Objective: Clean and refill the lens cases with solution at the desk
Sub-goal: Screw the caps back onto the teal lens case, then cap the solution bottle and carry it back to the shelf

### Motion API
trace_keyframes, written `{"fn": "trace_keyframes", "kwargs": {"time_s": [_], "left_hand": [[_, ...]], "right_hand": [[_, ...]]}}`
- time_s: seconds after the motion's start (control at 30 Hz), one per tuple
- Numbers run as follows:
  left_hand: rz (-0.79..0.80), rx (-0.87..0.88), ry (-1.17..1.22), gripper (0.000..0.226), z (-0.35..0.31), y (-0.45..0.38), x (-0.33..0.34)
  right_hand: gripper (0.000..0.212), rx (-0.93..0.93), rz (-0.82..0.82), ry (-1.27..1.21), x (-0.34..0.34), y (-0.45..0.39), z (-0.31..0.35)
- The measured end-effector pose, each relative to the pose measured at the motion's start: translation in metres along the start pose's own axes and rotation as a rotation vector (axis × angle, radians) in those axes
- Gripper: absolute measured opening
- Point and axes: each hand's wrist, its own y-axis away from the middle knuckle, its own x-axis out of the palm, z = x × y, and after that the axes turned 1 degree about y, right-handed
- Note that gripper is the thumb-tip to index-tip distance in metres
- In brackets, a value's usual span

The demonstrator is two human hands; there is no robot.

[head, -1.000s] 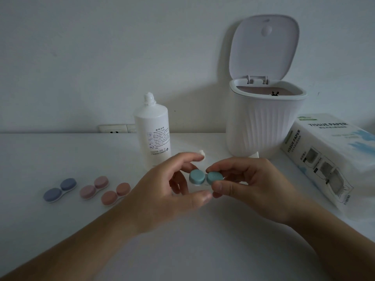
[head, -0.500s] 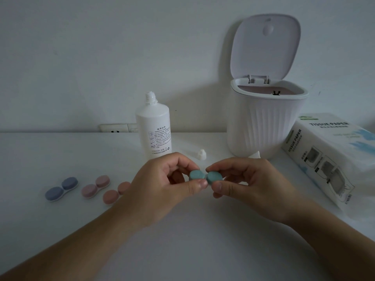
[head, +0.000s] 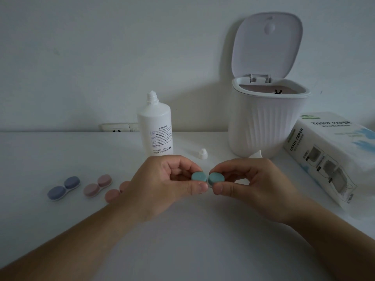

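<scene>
Both hands hold a teal lens case above the middle of the desk. My left hand pinches its left cap between thumb and fingers. My right hand pinches the right cap the same way. The white solution bottle stands uncapped behind my left hand, and its small white cap lies on the desk beside it. Three more cases lie at the left: a blue one, a pink one, and an orange one partly hidden by my left wrist.
A white ribbed bin with its lid raised stands at the back right. A tissue paper pack lies to its right, reaching the desk's right side. A wall socket sits at the desk's back edge.
My left fingers have closed in round the teal case's left cap, and the case has tipped slightly. The right hand keeps its pinch. The view has shifted a little.
</scene>
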Motion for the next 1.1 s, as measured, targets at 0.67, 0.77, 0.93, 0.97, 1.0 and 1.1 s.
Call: {"fn": "trace_keyframes", "kwargs": {"time_s": [0.67,0.77,0.93,0.97,1.0,1.1], "left_hand": [[-0.095,0.132,-0.307,0.023,0.004,-0.003,-0.005],[-0.112,0.191,-0.595,0.020,0.007,-0.003,-0.010],[-0.018,0.136,-0.722,0.018,0.010,-0.001,-0.018],[0.002,0.123,-0.746,0.019,0.010,-0.001,-0.020],[0.016,0.106,-0.768,0.019,0.011,-0.001,-0.023],[0.037,0.049,-0.859,0.023,0.012,-0.001,-0.033]], "right_hand": [[0.033,-0.028,-0.074,0.068,0.007,-0.005,-0.008],[0.043,-0.003,-0.094,0.097,0.007,-0.003,-0.010],[0.010,0.043,-0.179,0.209,0.009,-0.005,-0.018],[0.006,0.047,-0.198,0.230,0.010,-0.005,-0.020],[0.010,0.040,-0.209,0.260,0.010,-0.005,-0.021],[0.022,0.005,-0.229,0.371,0.014,-0.005,-0.022]]}}
